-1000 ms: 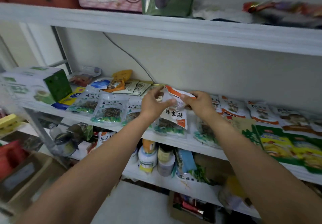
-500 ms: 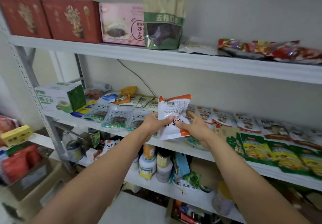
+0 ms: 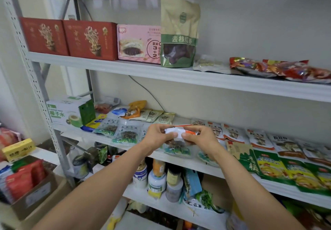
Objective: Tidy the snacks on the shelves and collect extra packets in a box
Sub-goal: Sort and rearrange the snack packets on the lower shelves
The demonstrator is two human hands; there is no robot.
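Note:
Both hands hold one white and orange snack packet (image 3: 179, 131) level, just above the front of the middle shelf (image 3: 193, 165). My left hand (image 3: 158, 136) grips its left end and my right hand (image 3: 198, 137) its right end, and fingers hide most of the packet. Under the hands lie clear packets of dark dried food with green print (image 3: 125, 135). A row of white and orange packets (image 3: 232, 133) runs along the shelf to the right. A cardboard box (image 3: 35, 192) with red packets stands at the lower left.
The top shelf (image 3: 179, 74) carries red boxes (image 3: 87, 40), a pink box (image 3: 138, 43) and a tall green and tan bag (image 3: 179, 31). A white and green carton (image 3: 69, 111) sits at the middle shelf's left end. Jars and bottles (image 3: 157, 179) stand below. Green and yellow packets (image 3: 286, 172) lie right.
The camera has tilted up, so the top shelf shows fully. The packet, held upright half a second ago, has been turned flat and lowered between both hands.

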